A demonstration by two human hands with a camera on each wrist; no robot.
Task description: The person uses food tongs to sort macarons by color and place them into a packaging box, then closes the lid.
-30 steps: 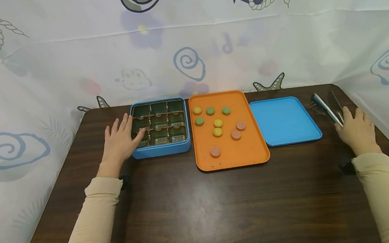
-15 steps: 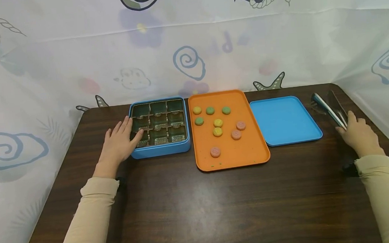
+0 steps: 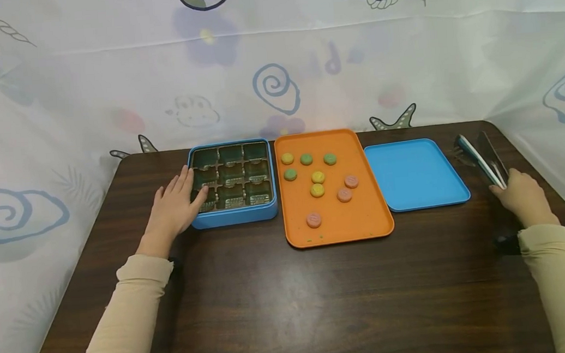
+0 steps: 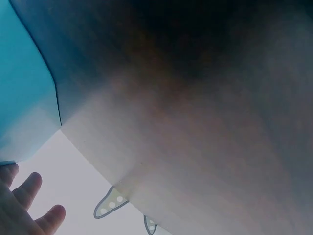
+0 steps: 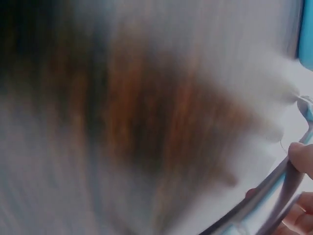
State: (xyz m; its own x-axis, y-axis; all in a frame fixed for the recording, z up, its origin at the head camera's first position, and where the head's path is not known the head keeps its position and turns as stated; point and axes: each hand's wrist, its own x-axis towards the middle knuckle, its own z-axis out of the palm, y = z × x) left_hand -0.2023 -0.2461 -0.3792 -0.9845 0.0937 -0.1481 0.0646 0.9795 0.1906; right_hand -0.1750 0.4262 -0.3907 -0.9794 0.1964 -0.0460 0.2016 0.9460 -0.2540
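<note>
My left hand [image 3: 170,209] rests at the left rim of a blue box [image 3: 236,217], fingers spread and thumb over its near left corner. The box holds a clear insert with several compartments. In the left wrist view, fingertips [image 4: 30,188] show beside the box's blue wall [image 4: 29,98]. At the right table edge my right hand [image 3: 527,197] grips the handle end of a pair of metal tongs [image 3: 478,157], their heads pointing away from me. The right wrist view shows thumb and fingers round the tongs [image 5: 288,193].
An orange tray [image 3: 337,227] beside the box carries several small round yellow, green and pink pieces [image 3: 313,219]. Right of it lies a blue tray [image 3: 417,175]. The brown table [image 3: 291,307] ends at a patterned white cloth [image 3: 336,96] behind.
My right hand has closed its fingers round the tongs' near end, where it was reaching over them a second ago. The left hand stays at the box, and the view has shifted slightly.
</note>
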